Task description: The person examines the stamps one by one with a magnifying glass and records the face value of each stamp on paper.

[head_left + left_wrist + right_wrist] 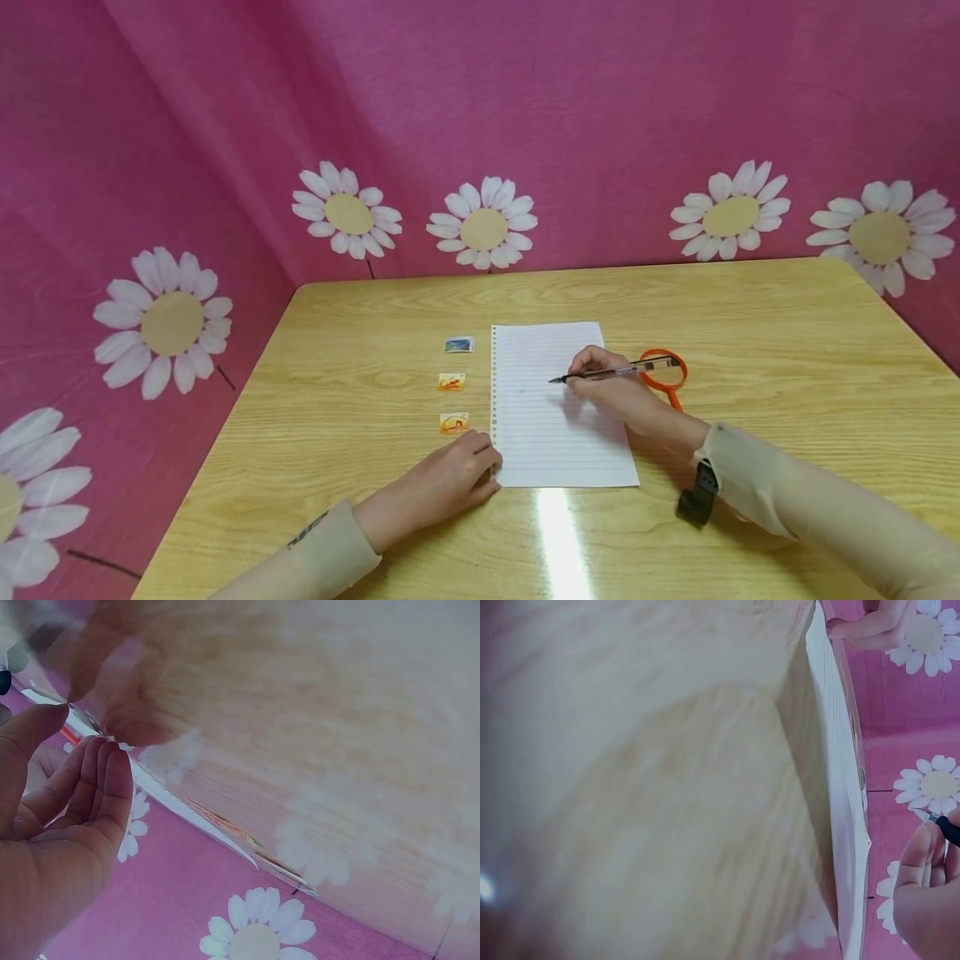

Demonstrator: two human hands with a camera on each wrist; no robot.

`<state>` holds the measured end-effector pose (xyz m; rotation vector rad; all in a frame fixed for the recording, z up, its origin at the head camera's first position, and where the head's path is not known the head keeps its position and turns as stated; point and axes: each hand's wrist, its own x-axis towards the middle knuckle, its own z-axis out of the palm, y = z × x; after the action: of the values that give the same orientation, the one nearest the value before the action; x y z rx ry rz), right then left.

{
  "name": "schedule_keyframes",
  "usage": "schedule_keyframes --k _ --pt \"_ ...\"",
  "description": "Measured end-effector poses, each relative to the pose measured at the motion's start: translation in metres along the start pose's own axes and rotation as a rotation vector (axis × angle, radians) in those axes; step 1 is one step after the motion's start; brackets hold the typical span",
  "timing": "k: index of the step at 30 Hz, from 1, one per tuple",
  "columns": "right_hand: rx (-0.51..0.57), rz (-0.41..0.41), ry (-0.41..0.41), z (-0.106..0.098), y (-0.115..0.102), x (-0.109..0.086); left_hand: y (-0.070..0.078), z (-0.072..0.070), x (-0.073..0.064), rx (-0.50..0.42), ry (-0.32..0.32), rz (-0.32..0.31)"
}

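Note:
My right hand point(615, 392) holds a fountain pen point(626, 369) between thumb and fingers, above the middle of a lined loose-leaf sheet point(558, 450). The pen's dark nib points left, and its clear barrel slants back over the hand. In the right wrist view the nib end of the pen point(946, 828) shows at the right edge, off the paper's surface. Small faint writing point(520, 391) stands on the sheet's left part. At the sheet's lower left corner my left hand point(453, 477) rests, fingers loosely bent and fingertips at the punched edge.
Left of the sheet, a blue stamp-like piece point(460, 344) and two orange ones, the middle one point(452, 382) and the lower one point(453, 422), lie in a column. An orange-rimmed magnifying glass point(675, 402) lies right of the sheet, partly behind the right hand and pen, on the wooden table point(337, 375).

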<state>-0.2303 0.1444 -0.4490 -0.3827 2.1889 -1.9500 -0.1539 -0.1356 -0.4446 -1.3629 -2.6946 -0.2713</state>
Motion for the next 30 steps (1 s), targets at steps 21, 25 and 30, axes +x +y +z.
schedule_keyframes --k 21,25,30 --pt "-0.020 0.047 0.074 -0.029 0.002 -0.012 0.001 -0.002 -0.001 -0.023 -0.003 0.000" --pt "-0.035 0.058 0.075 -0.036 0.004 -0.014 0.001 -0.002 -0.001 -0.017 -0.005 0.001" --pt "-0.039 0.039 0.085 -0.043 0.003 -0.016 0.001 -0.001 -0.001 -0.012 0.002 0.003"
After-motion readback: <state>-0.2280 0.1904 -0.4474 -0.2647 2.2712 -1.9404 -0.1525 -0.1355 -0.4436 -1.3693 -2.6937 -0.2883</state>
